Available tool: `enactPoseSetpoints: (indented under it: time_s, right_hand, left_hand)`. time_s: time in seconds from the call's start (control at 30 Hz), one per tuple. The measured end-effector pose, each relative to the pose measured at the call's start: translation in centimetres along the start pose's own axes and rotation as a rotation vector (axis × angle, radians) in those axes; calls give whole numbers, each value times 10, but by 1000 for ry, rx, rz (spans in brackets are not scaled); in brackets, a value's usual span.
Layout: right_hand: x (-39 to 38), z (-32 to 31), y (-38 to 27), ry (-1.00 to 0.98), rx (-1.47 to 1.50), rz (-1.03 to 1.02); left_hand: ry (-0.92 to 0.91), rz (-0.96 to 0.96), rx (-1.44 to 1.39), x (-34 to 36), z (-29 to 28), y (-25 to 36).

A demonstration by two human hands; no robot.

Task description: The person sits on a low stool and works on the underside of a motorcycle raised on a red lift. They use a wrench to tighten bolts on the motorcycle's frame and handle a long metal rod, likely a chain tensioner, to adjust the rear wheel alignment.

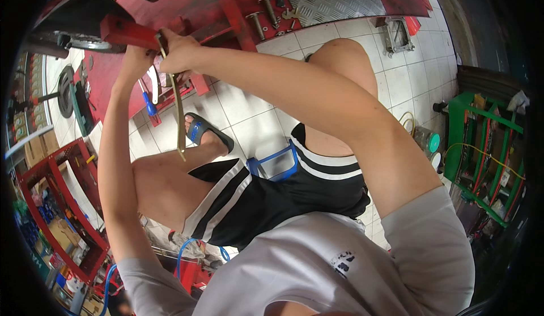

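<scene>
A long, thin, brass-coloured metal bar runs down from my right hand, its lower end hanging free above the floor tiles. The fingers of that hand are closed about its upper part, close against the end of a red square beam. Just left of the bar, my left hand is raised to the underside of the same beam. Its fingers are mostly hidden there, so its grip does not show. Below both hands lie a blue-handled screwdriver and a pale curved piece, near the edge of a red platform.
Large bolts and small hardware lie on red metal beside a tread plate. A blue stool shows between my legs. A red rack stands left, a green rack right. A blue hose runs at lower left.
</scene>
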State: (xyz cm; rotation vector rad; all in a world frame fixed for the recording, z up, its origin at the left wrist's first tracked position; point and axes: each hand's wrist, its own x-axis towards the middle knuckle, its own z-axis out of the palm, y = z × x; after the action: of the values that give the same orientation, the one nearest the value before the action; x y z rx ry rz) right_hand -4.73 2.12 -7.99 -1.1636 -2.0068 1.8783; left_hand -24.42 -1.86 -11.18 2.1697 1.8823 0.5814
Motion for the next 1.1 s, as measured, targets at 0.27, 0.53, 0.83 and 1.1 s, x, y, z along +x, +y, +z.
enactPoseSetpoints:
  time_s: [0.27,0.53,0.83,1.1]
  right_hand:
    - [11,-2,12,-9,-102,-81]
    - [17,-3,10,-43,-79,-140]
    - [-20,-16,-13,-28,164,54]
    - [-13,-11,-12,-63,167,103]
  left_hand:
    - [-122,84,78,-4,1,-26]
    - [34,-140,-322,-3,13,18]
    - [-69,-107,-65,-4,-6,10]
    - [55,-249,-299,-6,-7,28]
